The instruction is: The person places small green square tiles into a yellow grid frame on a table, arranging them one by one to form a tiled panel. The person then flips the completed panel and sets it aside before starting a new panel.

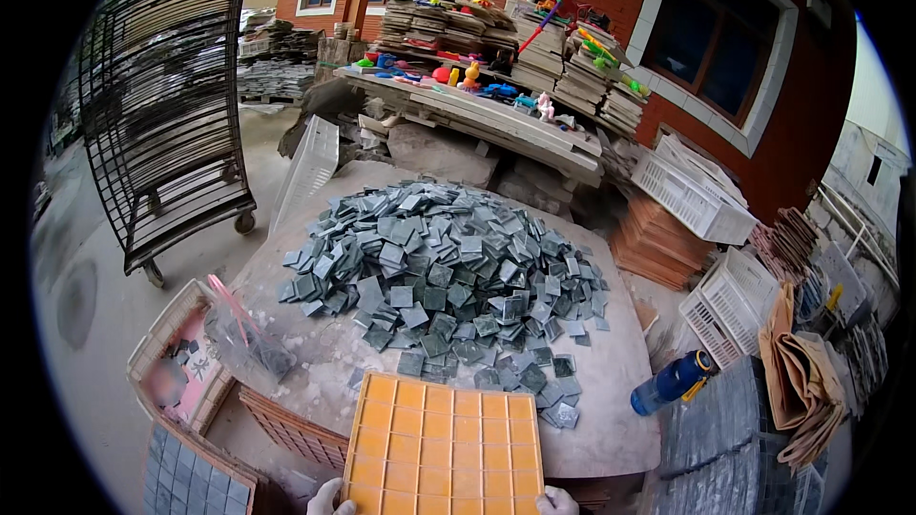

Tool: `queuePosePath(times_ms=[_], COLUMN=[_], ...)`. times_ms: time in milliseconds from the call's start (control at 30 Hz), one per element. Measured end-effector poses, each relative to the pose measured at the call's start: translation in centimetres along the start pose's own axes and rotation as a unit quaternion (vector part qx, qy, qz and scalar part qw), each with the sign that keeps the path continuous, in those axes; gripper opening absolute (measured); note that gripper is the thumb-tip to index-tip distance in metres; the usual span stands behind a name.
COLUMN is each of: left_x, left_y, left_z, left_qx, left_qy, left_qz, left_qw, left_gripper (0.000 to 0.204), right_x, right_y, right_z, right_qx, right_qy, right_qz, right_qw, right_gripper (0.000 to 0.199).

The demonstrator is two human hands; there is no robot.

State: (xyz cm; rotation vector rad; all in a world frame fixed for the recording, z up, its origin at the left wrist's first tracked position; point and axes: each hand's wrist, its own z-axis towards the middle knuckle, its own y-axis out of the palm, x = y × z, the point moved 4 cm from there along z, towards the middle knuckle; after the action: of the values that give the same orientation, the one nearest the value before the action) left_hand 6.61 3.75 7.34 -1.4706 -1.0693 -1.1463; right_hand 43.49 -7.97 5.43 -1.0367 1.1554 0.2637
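Note:
I hold an orange grid tray (437, 443) by its two lower corners, at the near edge of the table. White ribs split the tray into square cells, and no tile shows in them. My left hand (330, 498), in a pale glove, is closed on the left corner. My right hand (556, 502), gloved too, grips the right corner; both hands are partly cut off by the lower edge. Just beyond the tray lies a large heap of small grey-green square tiles (439, 272), loose on the pale dusty table (315, 348).
A blue bottle (672, 382) stands at the table's right, beside stacked grey tile sheets (711, 439). Reddish grid trays (296, 427) and a basket (157, 353) are at left. A wheeled rack (167, 124) stands far left; toys crowd a far bench (563, 138).

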Motion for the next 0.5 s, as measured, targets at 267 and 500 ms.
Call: queuePosePath(times_ms=[267, 500], left_x=[-5.6, -3.6], left_y=[-0.4, -1.8], left_z=[0.5, 4.8], left_qx=[0.003, -0.144], left_qy=[-0.001, -0.028], left_qz=[0.069, 0.296], left_qw=[0.998, 0.944], left_gripper=[0.036, 0.039], right_x=[2.2, 3.8], right_y=[2.4, 3.6], right_z=[-2.2, 0.2], right_qx=[0.017, -0.052], right_qy=[0.002, 0.006], right_qz=[-0.008, -0.119], right_qw=[1.0, 0.991], right_gripper=[0.021, 0.021])
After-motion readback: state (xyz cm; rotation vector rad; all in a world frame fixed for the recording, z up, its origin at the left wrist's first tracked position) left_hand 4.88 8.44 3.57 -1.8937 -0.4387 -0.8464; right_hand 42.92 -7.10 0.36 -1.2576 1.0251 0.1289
